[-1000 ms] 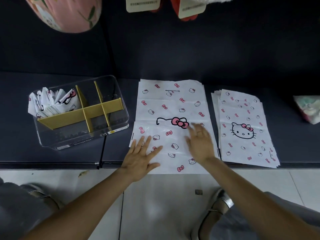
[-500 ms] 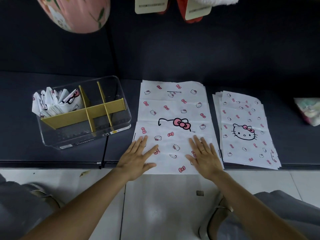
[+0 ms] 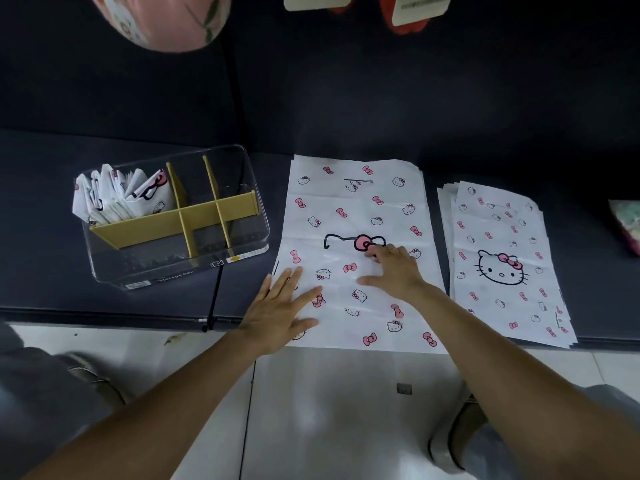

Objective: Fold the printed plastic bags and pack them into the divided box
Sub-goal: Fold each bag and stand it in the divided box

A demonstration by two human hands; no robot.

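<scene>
we see a dark bench [image 3: 52, 296] running l to r across the view, w/ pale floor tiles [image 3: 346, 410] at 6 o'clock below its near edge. at centre lies the printed plastic bag [image 3: 356, 202], flat on the bench, white w/ pink bows and small cat faces; its near part is folded up over itself, so the fold edge cuts the big face print mid-bag and only the ear outline and pink bow show. the near edge of the bag overhangs the bench lip toward 6 o'clock. at 3 o'clock of it, just beside but apart, sits the stack of unfolded bags [image 3: 502, 258], fanned a bit, full cat face on top. at 9 o'clock stands the clear divided box [image 3: 242, 251] w/ yellow dividers [image 3: 173, 221]; folded bags [image 3: 121, 195] stand packed in its far-left compartment, other compartments look bare. our left hand [image 3: 280, 310] lies flat on the bag's near-left corner, fingers spread and straight, pressing down. our right hand [image 3: 394, 271] rests on the folded flap at centre, thumb out toward 9 o'clock, fingertips bent down onto the fold edge by the pink bow; can't tell if it pinches the plastic or just presses. at 12 o'clock, top edge, hang a pink rounded item [image 3: 166, 19] and two paper tags [image 3: 419, 8].
</scene>
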